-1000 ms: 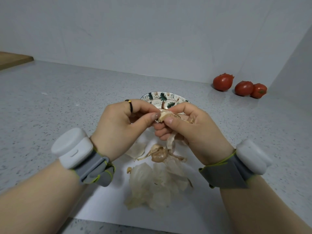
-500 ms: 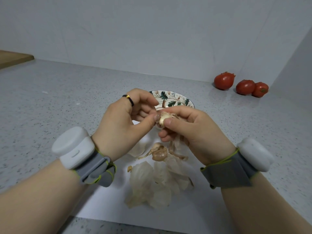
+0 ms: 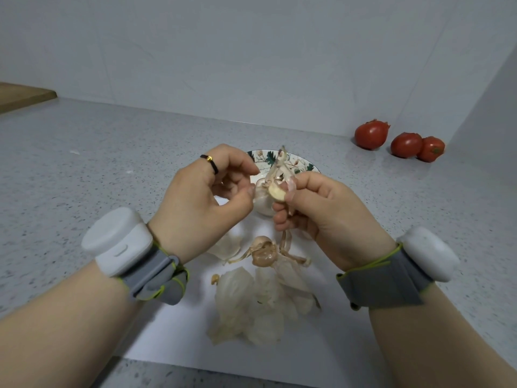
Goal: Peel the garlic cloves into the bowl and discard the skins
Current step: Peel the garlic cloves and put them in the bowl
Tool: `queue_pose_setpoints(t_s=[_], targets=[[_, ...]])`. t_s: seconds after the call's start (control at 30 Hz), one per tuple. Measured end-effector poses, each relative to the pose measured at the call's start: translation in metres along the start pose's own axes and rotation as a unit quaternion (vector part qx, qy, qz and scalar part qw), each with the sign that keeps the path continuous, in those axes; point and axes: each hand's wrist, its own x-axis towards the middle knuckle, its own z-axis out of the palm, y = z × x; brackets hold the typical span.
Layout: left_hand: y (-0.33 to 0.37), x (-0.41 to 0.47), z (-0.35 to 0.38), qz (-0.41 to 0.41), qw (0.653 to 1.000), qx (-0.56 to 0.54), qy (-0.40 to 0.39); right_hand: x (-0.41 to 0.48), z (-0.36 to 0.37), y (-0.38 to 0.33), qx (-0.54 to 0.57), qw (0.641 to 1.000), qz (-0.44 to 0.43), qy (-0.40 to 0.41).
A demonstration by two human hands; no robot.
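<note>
My right hand (image 3: 321,217) pinches a garlic clove (image 3: 277,193) between thumb and forefinger, its pale flesh partly bared. A strip of loosened skin (image 3: 278,166) curls up from the clove. My left hand (image 3: 207,203) sits just left of it, thumb tip next to the clove; whether it touches is unclear. Behind both hands stands a leaf-patterned bowl (image 3: 300,165), mostly hidden. A white garlic piece (image 3: 261,201) shows between the hands, at the bowl. A pile of papery skins (image 3: 260,301) and the garlic's stem base (image 3: 264,254) lie on a white sheet (image 3: 279,359) below.
Three red tomatoes (image 3: 372,134) (image 3: 405,144) (image 3: 430,149) sit at the back right by the wall corner. A wooden board (image 3: 25,95) shows at the far left edge. The grey speckled counter (image 3: 98,163) spreads around the sheet.
Both hands have risen and spread slightly. The clove is turned so its bare flesh shows, and a strip of skin now stands peeled upward. More of the bowl's rim is visible.
</note>
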Motion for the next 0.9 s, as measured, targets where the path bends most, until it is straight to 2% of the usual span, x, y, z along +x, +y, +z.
queue_pose_setpoints(t_s=[0.2, 0.37, 0.57, 0.7, 0.83, 0.9], targets=[[0.003, -0.002, -0.001, 0.016, 0.998, 0.049, -0.029, 0.001, -0.001, 0.002, -0.093, 0.995, -0.021, 0.019], [-0.001, 0.002, -0.005, 0.035, 0.985, 0.168, -0.035, -0.001, -0.002, 0.0, -0.161, 0.985, -0.055, 0.018], [0.0, 0.003, -0.005, 0.029, 0.973, 0.223, -0.047, -0.003, -0.002, 0.0, -0.191, 0.978, -0.086, 0.01], [0.005, 0.001, -0.001, -0.017, 0.991, 0.118, -0.061, -0.005, 0.0, -0.002, -0.193, 0.975, -0.105, 0.014], [0.005, 0.001, 0.003, -0.092, 0.994, -0.059, 0.018, -0.003, 0.001, 0.001, -0.1, 0.991, -0.081, 0.03], [0.006, 0.001, 0.005, -0.109, 0.989, -0.093, 0.038, -0.002, 0.002, 0.004, -0.09, 0.992, -0.079, 0.031]])
